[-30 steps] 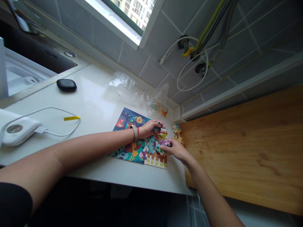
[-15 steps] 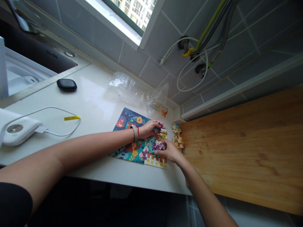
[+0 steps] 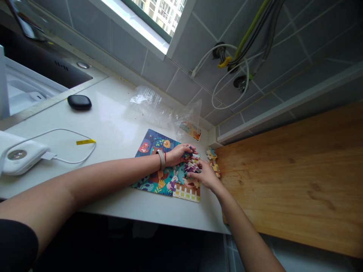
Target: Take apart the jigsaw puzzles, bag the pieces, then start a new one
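1. My left hand (image 3: 176, 155): palm turned up, fingers loosely curled around small dark-blue jigsaw pieces (image 3: 188, 154); count unclear.
2. My right hand (image 3: 207, 176): thumb and fingertips pinched on small purple jigsaw pieces with pale cut edges (image 3: 192, 167), just beside the left fingers. Can't tell whether one piece or several, or whether they touch what's below.
3. Flat, multicoloured, partly assembled jigsaw (image 3: 160, 185): directly below both sets of fingers, white rabbit and white fence on the near side of my right fingertips. Left wrist crosses above it.
4. Loose yellow jigsaw pieces (image 3: 211, 154): just right of my right fingers, by the edge of the broad brown wooden board (image 3: 295, 177).
5. Crumpled clear plastic bags (image 3: 150, 105): beyond my left fingers, toward the wall. Small orange-and-yellow picture card (image 3: 195, 133) lies nearer those fingers, partly behind the plastic.
6. Glossy white stone-like counter (image 3: 113, 121): under the jigsaw, below my fingers.
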A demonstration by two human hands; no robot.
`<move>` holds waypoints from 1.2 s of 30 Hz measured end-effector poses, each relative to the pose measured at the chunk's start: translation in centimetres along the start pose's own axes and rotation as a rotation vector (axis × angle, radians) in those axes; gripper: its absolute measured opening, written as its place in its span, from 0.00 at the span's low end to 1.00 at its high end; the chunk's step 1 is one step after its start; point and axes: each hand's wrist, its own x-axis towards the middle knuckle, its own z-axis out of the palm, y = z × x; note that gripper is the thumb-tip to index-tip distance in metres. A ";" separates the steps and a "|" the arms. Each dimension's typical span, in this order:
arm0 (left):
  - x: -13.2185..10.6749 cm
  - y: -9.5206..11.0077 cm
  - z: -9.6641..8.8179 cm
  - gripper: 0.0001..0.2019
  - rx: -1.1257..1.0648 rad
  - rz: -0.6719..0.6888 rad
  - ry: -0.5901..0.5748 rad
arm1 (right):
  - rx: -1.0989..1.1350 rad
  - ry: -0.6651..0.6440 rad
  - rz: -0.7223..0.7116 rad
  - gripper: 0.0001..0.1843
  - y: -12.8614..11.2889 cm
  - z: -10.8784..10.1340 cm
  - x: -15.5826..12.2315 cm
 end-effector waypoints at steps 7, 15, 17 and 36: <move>-0.2 0.3 0.4 0.10 -0.003 -0.011 0.000 | 0.431 -0.106 0.049 0.26 0.3 -0.2 -0.7; -0.5 0.9 0.5 0.10 -0.108 0.015 0.012 | 0.746 -0.151 0.199 0.34 -0.6 -1.0 -2.1; -0.2 1.7 0.4 0.11 -0.141 0.037 0.044 | 0.782 -0.163 0.172 0.31 -1.2 -0.9 -1.9; 2.1 6.2 -4.0 0.13 -0.114 0.194 0.135 | 0.514 -0.176 -0.025 0.31 -2.3 -0.4 7.3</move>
